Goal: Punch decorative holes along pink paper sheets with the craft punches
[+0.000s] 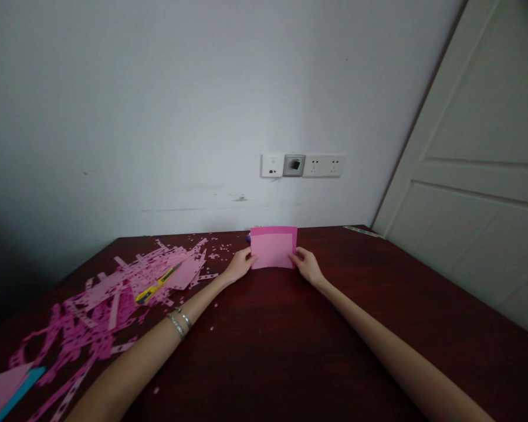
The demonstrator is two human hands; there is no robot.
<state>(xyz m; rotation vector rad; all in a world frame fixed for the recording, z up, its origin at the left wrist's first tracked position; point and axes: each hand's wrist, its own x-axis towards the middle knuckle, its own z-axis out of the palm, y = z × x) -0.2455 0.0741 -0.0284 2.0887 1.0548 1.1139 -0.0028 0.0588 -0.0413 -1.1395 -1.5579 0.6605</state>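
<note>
A folded pink paper sheet (273,248) lies on the dark red-brown table (290,328) near the wall. My left hand (240,265) pinches its lower left edge, fingers closed on the paper. My right hand (307,265) grips the lower right edge in the same way. A lighter pink layer lies over a darker pink one. Silver bracelets circle my left wrist.
A pile of pink paper scraps (114,299) covers the table's left side, with a yellow utility knife (156,285) lying on it. Blue and pink sheets (6,390) poke in at the bottom left. Wall sockets (303,166) sit above; a white door (479,176) stands right.
</note>
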